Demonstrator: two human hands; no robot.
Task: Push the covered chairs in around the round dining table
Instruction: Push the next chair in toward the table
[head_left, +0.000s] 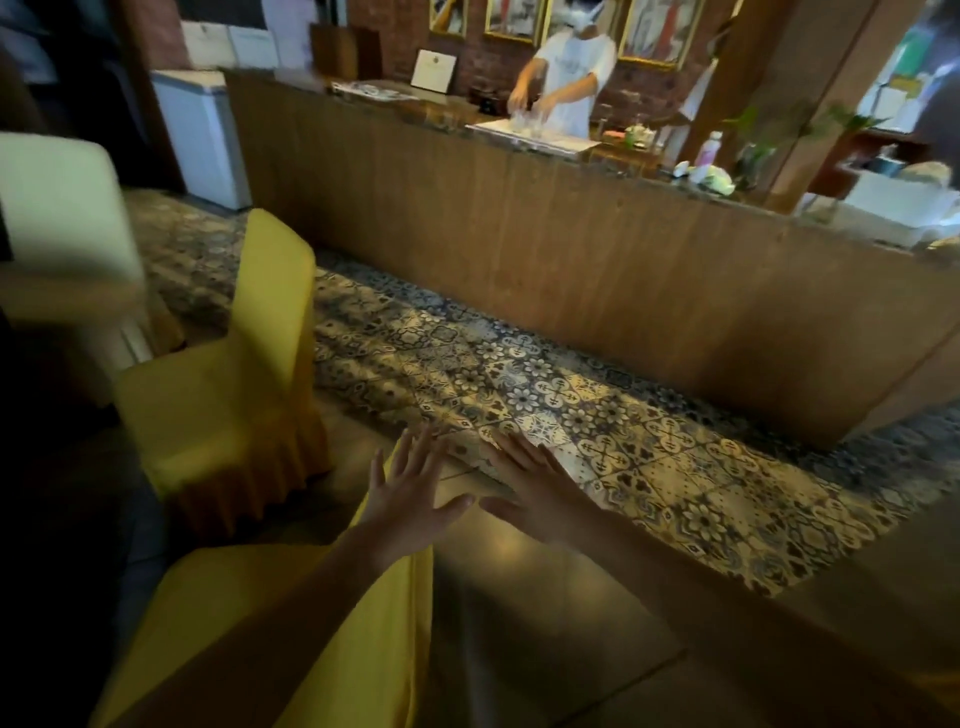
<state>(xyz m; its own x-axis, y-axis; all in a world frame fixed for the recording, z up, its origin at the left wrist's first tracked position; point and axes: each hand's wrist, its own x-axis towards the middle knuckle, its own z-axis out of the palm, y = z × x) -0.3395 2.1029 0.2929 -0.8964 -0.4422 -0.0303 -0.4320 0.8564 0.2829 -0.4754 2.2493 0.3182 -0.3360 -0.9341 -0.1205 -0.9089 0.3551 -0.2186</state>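
Head view: left hand (410, 499), right hand (535, 493), fingers spread.

The yellow chair cover (228, 395) is matt cloth, smooth on the back and gathered into pleats at the skirt; the nearer yellow cover (291, 639) is the same plain fabric; the counter front (519, 249) is vertical wood planks with a dull finish; the patterned floor tiles (545, 405) have a slight sheen; the plain floor (519, 597) beside them is smooth and glossy.
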